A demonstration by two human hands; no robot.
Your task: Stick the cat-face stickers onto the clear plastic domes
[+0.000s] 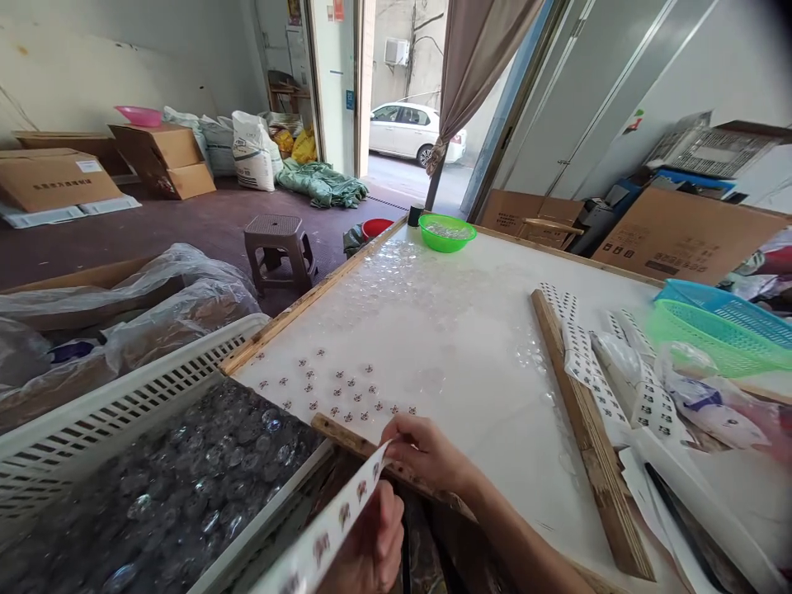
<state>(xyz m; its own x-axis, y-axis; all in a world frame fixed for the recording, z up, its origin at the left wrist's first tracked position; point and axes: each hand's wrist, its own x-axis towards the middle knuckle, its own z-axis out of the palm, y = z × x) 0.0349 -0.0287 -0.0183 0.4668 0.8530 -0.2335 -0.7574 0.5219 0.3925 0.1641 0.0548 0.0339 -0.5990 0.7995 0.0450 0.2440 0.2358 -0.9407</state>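
Here the broad white worktop (458,330), edged in wood, took up most space, with a slotted white crate (124,396) of clear pieces (143,505) beside its near left corner. A wooden bar (578,421) lay along its right part, and a green bowl (446,242) stood at the far edge. The printed strip (344,516) slanted before the near edge. The right hand's (426,450) grip was pinched on the strip's far end; the left hand (382,536) curled behind it, how tightly one could not tell. Small dark motifs (340,374) dotted the worktop's near left.
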